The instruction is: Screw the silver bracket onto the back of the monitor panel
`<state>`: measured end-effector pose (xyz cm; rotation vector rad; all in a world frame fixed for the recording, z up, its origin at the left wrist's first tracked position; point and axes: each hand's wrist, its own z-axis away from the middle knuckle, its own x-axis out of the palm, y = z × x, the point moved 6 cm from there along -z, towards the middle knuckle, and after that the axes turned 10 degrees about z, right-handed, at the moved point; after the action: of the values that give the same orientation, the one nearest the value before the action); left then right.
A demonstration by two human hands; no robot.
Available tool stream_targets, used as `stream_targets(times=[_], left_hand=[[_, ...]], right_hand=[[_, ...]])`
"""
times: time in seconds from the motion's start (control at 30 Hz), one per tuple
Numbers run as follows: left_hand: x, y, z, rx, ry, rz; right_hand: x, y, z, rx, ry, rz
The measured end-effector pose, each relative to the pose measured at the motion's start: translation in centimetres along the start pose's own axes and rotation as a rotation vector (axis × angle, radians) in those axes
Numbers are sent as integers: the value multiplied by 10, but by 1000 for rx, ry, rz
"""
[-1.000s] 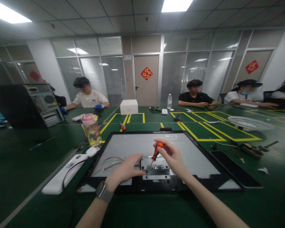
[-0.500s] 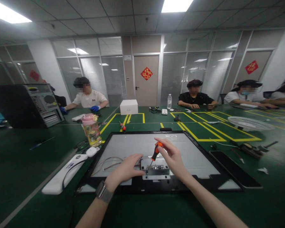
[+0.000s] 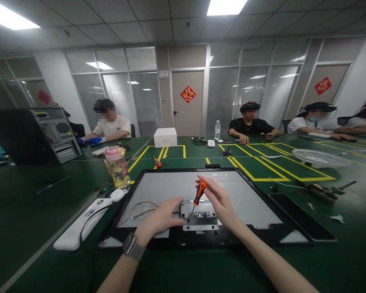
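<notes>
A screwdriver [image 3: 200, 193] with an orange and black handle leans slightly, its shaft pointing down at a metal bracket [image 3: 201, 221]. My right hand [image 3: 219, 199] has its thumb and fingers around the handle. On the bracket's left side, my left hand [image 3: 161, 215] grips the edge, thumb in front and fingers behind. Connectors show inside the bracket, which sits on the grey back of a monitor panel [image 3: 158, 183] with a black frame. Thin wires [image 3: 137, 209] run across the panel left of the bracket. The screwdriver's exact tip contact is too small to tell.
A white power bank-like device [image 3: 82, 224] with a black cable and a pink-lidded bottle [image 3: 117, 167] stand left. A black phone-shaped slab [image 3: 301, 217] lies right. Further off are a computer case [image 3: 33, 134], a white box [image 3: 165, 137] and several people seated.
The screwdriver handle has shifted slightly left and turned in my right hand. My left hand stays on the bracket. Across the table, a co-worker's blue-gloved hand has moved left.
</notes>
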<state>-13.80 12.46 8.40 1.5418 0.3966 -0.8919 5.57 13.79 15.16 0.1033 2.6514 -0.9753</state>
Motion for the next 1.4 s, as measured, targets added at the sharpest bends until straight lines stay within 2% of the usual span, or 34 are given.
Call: stream_targets(times=[0.1,0.27,0.5,0.7,0.9,1.1,1.27,1.4], left_hand=[[0,1,-1,6,14,-6],[0,2,0,2,3,-8],[-1,2,1,-7,13,3],[-1,4,1,-15,8,7],[0,-1,0,1,9,-3],[-1,2,0,-6,9,-2],[-1,6,1,-15,4,-2],[-1,4,0,2,14,5]], right_hand=[[3,0,1,0,-24,-39],[0,1,1,-10,69,34],[5,1,2,-3,-43,-23],[4,2,1,7,31,19],[6,2,2,28,-29,-50],[3,-1,0,-19,7,10],[7,-1,1,15,-54,-109],[6,-2,0,34,-26,-157]])
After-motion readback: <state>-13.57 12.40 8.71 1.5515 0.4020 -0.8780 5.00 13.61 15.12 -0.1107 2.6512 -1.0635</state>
